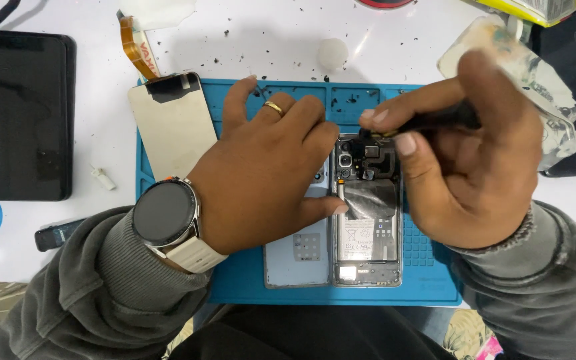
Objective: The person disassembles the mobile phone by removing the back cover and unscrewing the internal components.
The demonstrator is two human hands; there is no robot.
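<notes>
1. The opened smartphone (367,220) lies on the blue repair mat (241,280), toward the mat's near edge and right of its middle. Its long axis runs from the near edge to the far edge, with the camera end pointing away from the person.
2. The left hand (268,173) rests flat and spread, palm down, over the phone's left side and the pale back cover (298,257) lying alongside it; the thumb presses against the phone's left rim. It grips nothing, only pins things down.
3. The right hand (465,173) comes in from the right, fingers closed around a dark slim tool (435,120). The tool's tip meets the phone's far end, by the camera modules (345,161).
4. So the work spot sits just between the two hands, at the phone's far end; the right hand is the nearer one.
5. A detached screen panel (173,127) lies at the mat's far-left corner, well apart. A dark phone (27,115) sits off the mat to the left on the white table (101,220), and a crumpled cloth (541,87) lies behind the right hand.
</notes>
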